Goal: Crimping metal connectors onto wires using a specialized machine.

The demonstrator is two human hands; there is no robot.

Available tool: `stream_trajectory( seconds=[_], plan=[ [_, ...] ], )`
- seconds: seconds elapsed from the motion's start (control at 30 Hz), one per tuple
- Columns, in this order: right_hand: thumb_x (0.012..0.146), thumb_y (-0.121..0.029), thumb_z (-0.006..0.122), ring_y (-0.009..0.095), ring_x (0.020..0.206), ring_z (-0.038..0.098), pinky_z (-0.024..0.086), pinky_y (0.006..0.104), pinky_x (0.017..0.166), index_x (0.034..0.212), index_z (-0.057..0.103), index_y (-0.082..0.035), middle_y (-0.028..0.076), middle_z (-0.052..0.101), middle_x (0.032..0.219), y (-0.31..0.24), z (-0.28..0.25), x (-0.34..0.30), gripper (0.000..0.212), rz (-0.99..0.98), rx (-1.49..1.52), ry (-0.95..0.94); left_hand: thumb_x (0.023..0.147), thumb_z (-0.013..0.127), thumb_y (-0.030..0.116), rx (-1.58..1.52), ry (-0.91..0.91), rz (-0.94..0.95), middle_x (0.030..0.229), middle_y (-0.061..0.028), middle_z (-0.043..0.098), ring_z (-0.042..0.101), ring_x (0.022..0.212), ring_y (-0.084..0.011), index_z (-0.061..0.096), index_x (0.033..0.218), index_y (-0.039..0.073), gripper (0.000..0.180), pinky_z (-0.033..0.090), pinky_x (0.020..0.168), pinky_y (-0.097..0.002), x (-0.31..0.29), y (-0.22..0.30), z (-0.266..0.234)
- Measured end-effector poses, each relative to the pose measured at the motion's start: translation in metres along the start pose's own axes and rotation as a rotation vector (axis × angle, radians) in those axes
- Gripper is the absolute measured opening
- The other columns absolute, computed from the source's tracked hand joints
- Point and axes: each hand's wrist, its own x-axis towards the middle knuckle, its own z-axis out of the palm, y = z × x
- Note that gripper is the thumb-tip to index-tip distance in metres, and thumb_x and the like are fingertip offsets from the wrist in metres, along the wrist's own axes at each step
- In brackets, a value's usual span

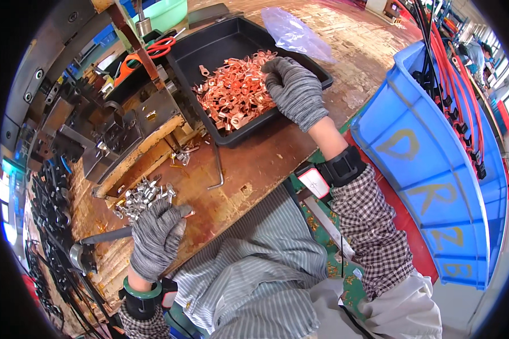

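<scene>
The right grey-gloved hand (296,93) and the left grey-gloved hand (157,240) have bent fingers; their pinch cannot be told. Copper ring lugs (232,93) fill partly the black rectangular tray (220,44); picking 1 singly seems best.

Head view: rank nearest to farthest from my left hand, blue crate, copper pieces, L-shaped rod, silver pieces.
From your left hand:
1. Silver pieces, just ahead
2. L-shaped rod, ahead and right
3. Copper pieces, in the black tray
4. Blue crate, far right

Open front benchtop (226,206), hex key (218,164) and tray (240,135) beyond
</scene>
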Motion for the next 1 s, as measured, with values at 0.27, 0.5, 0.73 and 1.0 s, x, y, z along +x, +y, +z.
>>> stream_trajectory(
  seconds=[0.27,0.5,0.73,1.0],
  plan=[
    [0.075,-0.012,0.056,0.031,0.078,0.058,0.046,0.0405,0.072,0.086,0.062,-0.010,0.014,0.060,0.080,-0.004,-0.001,0.003,0.012,-0.053,0.132,0.137,0.079,0.055,0.017,0.129,0.004,-0.077,0.078,-0.0087,0.052,0.052,0.072,-0.0278,0.063,0.094,0.016,0.017,0.043,0.061,-0.0388,-0.008,0.005,0.005],
    [0.083,-0.003,0.055,0.006,0.072,0.051,0.043,0.0210,0.066,0.097,0.061,-0.001,0.000,0.059,0.080,-0.063,-0.037,-0.018,0.015,0.302,0.642,0.066,0.076,0.061,0.012,-0.045,0.078,-0.025,0.074,-0.0105,0.054,0.054,0.068,-0.0288,0.061,0.094,0.008,0.019,0.043,0.060,-0.0380,-0.011,0.002,0.005],
    [0.076,-0.007,0.063,0.024,0.072,0.057,0.047,0.0311,0.065,0.092,0.062,-0.005,0.009,0.059,0.081,-0.125,-0.019,-0.111,0.016,0.017,0.563,-0.175,0.075,0.062,0.014,-0.074,0.094,0.001,0.074,-0.0098,0.054,0.053,0.068,-0.0281,0.061,0.095,0.008,0.021,0.043,0.060,-0.0374,-0.018,-0.005,0.007],
    [0.074,-0.005,0.065,0.024,0.064,0.054,0.046,0.0310,0.057,0.091,0.063,-0.007,0.009,0.057,0.080,-0.126,-0.011,-0.125,0.018,-0.016,0.431,-0.174,0.076,0.063,0.017,-0.042,0.071,-0.006,0.078,-0.0094,0.055,0.053,0.072,-0.0279,0.061,0.097,0.010,0.023,0.043,0.063,-0.0383,-0.018,-0.002,0.008]
  ],
)
